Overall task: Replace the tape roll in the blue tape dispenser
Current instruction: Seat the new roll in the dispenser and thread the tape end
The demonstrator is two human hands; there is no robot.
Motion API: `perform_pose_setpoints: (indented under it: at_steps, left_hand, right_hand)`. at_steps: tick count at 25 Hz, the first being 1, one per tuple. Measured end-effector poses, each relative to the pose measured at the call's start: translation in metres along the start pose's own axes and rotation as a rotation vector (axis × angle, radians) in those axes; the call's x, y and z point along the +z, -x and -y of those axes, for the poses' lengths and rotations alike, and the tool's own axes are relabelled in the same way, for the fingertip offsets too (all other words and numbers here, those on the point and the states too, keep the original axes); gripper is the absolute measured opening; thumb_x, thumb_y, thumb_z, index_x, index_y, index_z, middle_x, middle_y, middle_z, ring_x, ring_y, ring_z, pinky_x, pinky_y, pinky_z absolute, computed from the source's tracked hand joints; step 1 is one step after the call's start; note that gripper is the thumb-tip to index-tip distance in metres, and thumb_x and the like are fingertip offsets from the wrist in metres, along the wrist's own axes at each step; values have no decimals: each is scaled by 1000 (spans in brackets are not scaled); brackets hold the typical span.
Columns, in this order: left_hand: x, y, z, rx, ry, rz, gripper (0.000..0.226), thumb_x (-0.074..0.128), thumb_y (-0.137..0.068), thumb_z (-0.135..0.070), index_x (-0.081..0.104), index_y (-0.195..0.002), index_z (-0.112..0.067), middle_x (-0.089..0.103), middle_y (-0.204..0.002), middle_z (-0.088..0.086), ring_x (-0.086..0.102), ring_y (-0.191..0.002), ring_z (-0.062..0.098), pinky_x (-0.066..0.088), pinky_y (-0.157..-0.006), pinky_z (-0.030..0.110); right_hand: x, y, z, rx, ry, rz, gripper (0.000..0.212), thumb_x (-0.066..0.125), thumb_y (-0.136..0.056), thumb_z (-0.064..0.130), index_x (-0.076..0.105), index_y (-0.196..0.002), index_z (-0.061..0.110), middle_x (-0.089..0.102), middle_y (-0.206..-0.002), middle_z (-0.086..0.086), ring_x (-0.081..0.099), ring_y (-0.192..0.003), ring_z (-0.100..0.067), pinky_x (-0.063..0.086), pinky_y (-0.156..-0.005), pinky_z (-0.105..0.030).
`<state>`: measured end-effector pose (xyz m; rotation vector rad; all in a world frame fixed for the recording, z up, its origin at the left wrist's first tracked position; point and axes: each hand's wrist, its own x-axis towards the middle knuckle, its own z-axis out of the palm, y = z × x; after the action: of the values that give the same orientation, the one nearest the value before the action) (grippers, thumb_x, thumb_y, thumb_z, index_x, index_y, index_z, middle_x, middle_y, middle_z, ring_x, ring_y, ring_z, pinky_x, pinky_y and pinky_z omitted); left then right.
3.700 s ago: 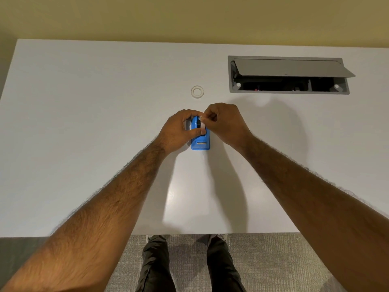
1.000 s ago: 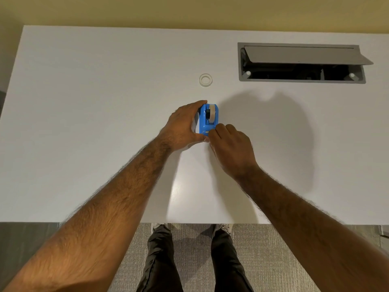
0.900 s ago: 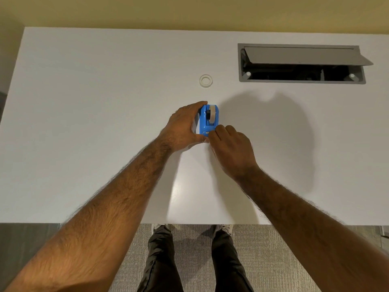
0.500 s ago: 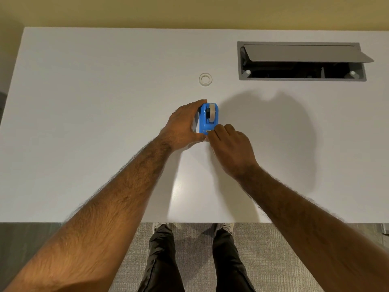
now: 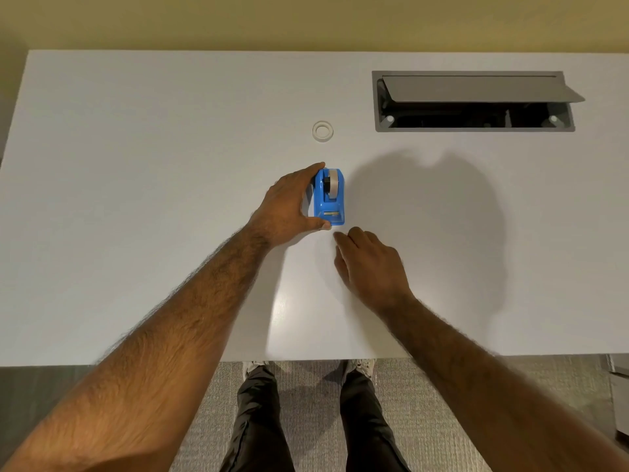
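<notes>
Two hands over the white table (image 5: 136,199). My left hand (image 5: 289,202) grips the blue tape dispenser (image 5: 329,199) by its left side, hiding that side; a tape roll (image 5: 334,185) sits in it. My right hand (image 5: 369,264) lies loose, empty, just short of the dispenser, fingers blurred. Spare ring of tape (image 5: 322,131) farther back, well apart.

- White counter (image 5: 136,199), plain top, fills most of view.
- Grey cable hatch (image 5: 473,100) set in far right corner, lid propped open.
- Yellowish wall (image 5: 306,18) behind far edge.
- Grey carpet floor (image 5: 306,420) below near edge.
</notes>
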<state>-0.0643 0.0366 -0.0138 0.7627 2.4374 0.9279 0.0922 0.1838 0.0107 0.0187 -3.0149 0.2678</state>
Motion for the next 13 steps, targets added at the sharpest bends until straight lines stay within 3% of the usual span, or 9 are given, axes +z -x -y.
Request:
perform_pose_setpoints:
  at_steps: [2,5,6,9,13]
  left_hand:
    - [0,1,1,6,1,-3,107,84,-70,-57,27,-156,-29,44,-156,-7,42,-141,16,25,-116,34]
    - [1,1,0,14,-12,-15,106,83,-71,-57,28,-156,-28,45,-155,-5,43,-140,17,25,-115,34]
    - [1,0,-1,14,-22,-17,104,83,-72,-57,28,-156,-27,45,-155,-4,44,-140,18,27,-116,37]
    - [0,0,0,24,-36,-23,101,79,-73,-58,29,-155,-28,47,-154,-4,45,-138,18,29,-114,36]
    - [0,0,2,21,-30,-25,100,77,-73,-60,29,-155,-29,48,-153,-5,46,-138,18,28,-113,36]
  right_hand:
    - [-2,-7,12,359,-387,28,18,53,-93,28,67,-96,17,65,-79,2,59,-63,-12,46,-55,-24]
    - [-12,-28,25,1116,-1390,10,30,63,-89,42,71,-86,13,72,-76,-3,66,-60,-12,55,-57,-27]
    - [-14,-32,24,1216,-1568,29,36,66,-85,47,71,-87,12,72,-76,-5,67,-61,-14,56,-60,-28]
    - [-16,-42,25,1217,-1679,64,35,74,-80,43,73,-88,9,69,-70,-3,63,-59,-15,57,-69,-32]
    - [-11,-41,27,1205,-1598,44,33,75,-81,35,73,-95,6,74,-84,-11,69,-70,-19,60,-77,-35]
